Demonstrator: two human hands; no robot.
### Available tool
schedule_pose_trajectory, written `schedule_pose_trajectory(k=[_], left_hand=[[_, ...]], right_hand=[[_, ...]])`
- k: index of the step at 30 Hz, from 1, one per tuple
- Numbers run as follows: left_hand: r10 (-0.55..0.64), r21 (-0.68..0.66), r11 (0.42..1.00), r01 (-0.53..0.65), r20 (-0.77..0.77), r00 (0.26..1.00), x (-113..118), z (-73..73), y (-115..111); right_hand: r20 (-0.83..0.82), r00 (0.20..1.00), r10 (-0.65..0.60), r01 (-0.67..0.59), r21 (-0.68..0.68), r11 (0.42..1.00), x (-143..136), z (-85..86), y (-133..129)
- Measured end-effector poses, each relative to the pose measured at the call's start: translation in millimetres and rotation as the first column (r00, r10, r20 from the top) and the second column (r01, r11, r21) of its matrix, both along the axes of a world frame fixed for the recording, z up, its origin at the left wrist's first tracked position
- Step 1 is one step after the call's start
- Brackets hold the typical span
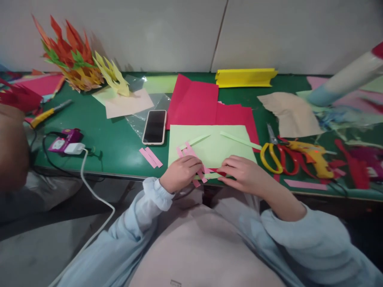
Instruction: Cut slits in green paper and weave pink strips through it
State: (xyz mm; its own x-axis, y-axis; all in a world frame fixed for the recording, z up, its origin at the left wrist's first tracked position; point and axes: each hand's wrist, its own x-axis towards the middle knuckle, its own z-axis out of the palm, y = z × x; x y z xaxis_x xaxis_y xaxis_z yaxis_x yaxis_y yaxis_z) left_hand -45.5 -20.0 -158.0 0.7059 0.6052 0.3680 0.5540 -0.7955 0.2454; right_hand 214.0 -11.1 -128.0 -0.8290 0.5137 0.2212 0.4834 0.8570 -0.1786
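My left hand (pixel 182 171) is closed over a small lattice of pink paper strips (pixel 188 149) crossed with pale green ones. Its fingers cover part of the lattice. My right hand (pixel 242 174) pinches the right end of a light green paper strip (pixel 212 175) that runs out from the pink ones. Both hands are at the table's front edge, over a light green paper sheet (pixel 209 145). Another loose green strip (pixel 239 140) lies on that sheet, to the upper right. Two short pink strips (pixel 151 157) rest on the table left of my left hand.
A phone (pixel 154 127) and red paper (pixel 197 99) lie behind. At right are scissors (pixel 281 155) and a yellow glue gun (pixel 314 157). A white cable (pixel 89 191) hangs over the left edge. Orange paper craft (pixel 74 59) stands back left; another person's arm (pixel 12 147) is at far left.
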Motion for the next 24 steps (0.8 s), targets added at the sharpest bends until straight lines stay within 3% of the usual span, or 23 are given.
schedule_pose_trajectory(k=[13, 24], left_hand=[[-0.019, 0.075, 0.997, 0.016, 0.041, 0.999, -2.1, -5.8, -1.2], [-0.01, 0.08, 0.997, 0.01, 0.001, 1.0, -1.2, -3.2, -2.0]], right_hand=[[0.039, 0.991, -0.129, 0.131, -0.058, 0.99, 26.8, 2.7, -0.2], [0.055, 0.987, -0.15, 0.154, -0.091, 0.984, 29.6, -2.1, 0.0]])
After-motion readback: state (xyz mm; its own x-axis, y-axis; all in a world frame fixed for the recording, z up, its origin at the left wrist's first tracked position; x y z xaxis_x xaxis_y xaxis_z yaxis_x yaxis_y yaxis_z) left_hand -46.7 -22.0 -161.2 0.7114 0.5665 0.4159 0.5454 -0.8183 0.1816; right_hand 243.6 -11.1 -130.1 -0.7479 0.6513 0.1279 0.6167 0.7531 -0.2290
